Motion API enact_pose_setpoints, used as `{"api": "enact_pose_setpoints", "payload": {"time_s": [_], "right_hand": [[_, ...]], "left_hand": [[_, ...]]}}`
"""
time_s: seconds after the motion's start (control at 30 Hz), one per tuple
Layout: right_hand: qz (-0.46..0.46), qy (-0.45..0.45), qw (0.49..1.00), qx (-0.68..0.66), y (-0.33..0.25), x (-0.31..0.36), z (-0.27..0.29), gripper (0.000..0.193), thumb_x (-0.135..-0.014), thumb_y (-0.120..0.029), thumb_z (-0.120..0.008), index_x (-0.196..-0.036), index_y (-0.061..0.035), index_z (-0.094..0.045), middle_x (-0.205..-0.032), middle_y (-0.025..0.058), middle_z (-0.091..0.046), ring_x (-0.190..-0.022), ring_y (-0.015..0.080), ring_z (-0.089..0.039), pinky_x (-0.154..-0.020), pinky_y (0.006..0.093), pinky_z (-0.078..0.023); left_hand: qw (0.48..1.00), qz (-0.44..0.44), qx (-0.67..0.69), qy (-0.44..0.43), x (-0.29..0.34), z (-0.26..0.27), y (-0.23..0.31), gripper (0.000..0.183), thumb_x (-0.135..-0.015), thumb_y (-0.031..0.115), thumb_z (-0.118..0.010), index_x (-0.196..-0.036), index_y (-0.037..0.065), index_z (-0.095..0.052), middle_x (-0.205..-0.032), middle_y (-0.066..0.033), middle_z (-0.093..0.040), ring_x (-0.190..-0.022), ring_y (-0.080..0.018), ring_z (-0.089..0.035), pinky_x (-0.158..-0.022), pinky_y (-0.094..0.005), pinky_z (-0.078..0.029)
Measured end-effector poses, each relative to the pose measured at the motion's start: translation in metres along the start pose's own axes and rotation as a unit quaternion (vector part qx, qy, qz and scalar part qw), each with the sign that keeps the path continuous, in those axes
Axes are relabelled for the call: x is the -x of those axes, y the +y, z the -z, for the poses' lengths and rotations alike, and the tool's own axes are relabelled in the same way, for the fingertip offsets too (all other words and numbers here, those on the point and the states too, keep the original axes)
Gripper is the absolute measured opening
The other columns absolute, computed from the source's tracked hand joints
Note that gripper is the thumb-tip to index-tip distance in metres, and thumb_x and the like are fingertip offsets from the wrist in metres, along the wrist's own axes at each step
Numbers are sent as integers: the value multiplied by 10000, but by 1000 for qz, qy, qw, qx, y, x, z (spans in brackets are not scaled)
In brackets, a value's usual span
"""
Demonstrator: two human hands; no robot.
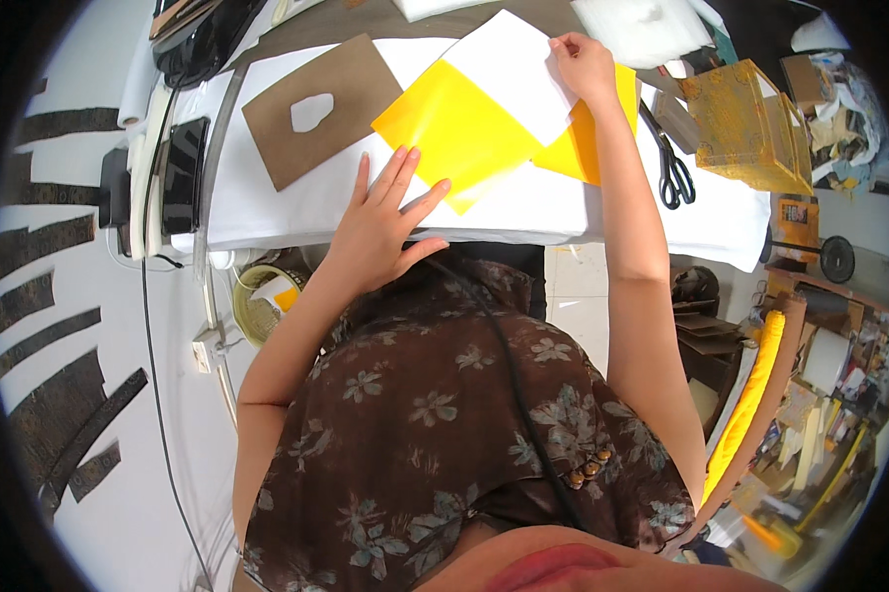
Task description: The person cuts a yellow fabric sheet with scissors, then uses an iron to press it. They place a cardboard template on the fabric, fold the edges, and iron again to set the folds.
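A yellow sheet (454,138) lies at an angle on the white-covered table. Its near left edge is under the fingertips of my left hand (380,222), whose fingers are spread. Over the yellow sheet's far right part lies a white sheet (504,74). At that sheet's far right edge my right hand (585,71) is closed, thumb and fingers pinching the edge. A second yellow piece (578,148) shows partly beneath the white sheet and my right forearm. To the left rests a brown board (341,84) with an irregular white patch or hole in it.
Black-handled scissors (673,178) lie right of my right forearm, beside a gold patterned box (745,123). White padding (642,35) sits at the far right. A black device (183,173) stands at the left edge. Below the table is a waste bin (252,316).
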State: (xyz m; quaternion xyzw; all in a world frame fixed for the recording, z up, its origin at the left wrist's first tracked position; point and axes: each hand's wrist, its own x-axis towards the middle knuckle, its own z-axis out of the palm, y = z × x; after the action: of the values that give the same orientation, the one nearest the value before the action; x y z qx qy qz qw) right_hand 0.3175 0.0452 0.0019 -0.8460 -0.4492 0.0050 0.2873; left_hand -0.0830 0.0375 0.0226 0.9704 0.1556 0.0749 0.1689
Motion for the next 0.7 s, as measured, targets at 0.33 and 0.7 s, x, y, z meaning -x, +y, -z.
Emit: {"api": "enact_pose_setpoints", "payload": {"time_s": [0.33,0.7], "right_hand": [[-16,157,982,101,77,-26,41,264,-971,-356,-671,-1049,-126,-775,-929,109,-769,-866,322,-734,-799,419,-564],[-24,304,945,115,117,9,113,215,-948,-264,-655,-1049,-98,-748,-940,148,-749,-888,357,-715,-817,446,-552]], "left_hand": [[996,-36,-4,-79,11,25,-21,664,-939,552,-640,-1525,270,-506,-1678,-184,-256,-1578,-323,-182,-1267,-587,-54],[989,-75,46,-118,9,45,-41,665,-897,556,-692,-1465,227,-592,-1680,-182,-267,-1571,-349,-209,-1266,-580,-46]]}}
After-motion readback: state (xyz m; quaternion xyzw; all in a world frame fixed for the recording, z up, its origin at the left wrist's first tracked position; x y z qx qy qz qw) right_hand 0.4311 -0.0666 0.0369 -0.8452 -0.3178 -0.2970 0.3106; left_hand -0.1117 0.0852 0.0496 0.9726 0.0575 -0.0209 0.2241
